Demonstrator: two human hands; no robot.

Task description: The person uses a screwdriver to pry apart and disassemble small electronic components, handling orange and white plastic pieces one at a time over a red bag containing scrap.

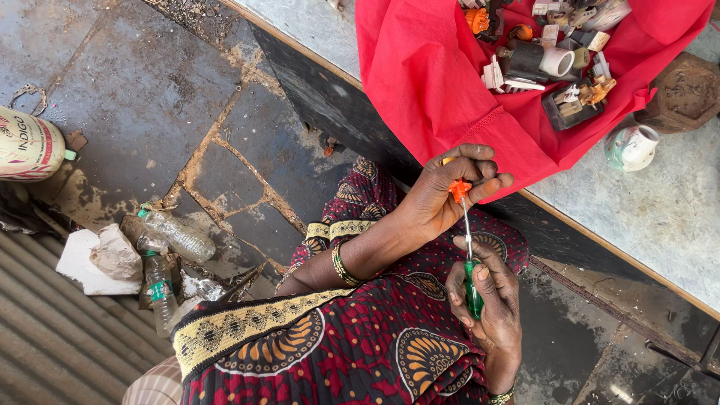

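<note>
A stone-paved floor [150,97] fills the left of the view, cracked and stained. A pale speckled surface [660,217] runs across the far right, its dark edge slanting down toward the near right. A red cloth [427,82] is spread over that surface and hangs over its edge; on it lies a heap of small electrical parts [555,60], white, black and orange. Just right of the cloth stands a small white cup-like piece [634,146], and beyond it a brown rusty lump [686,90].

The person's lap, wrapped in dark red patterned fabric [360,345] with a yellow border, takes up the near centre. On the floor at the left lie clear plastic bottles [176,236], crumpled paper [112,255] and a white sack [26,146].

The left hand [450,195] is closed, fingertips pinched on a small orange part [459,189] just below the cloth's hanging edge. The right hand [487,307] is clamped around the green handle of a screwdriver [471,277], whose thin metal shaft runs up so that its tip meets the orange part. Both are held above the lap, near the edge of the surface.
</note>
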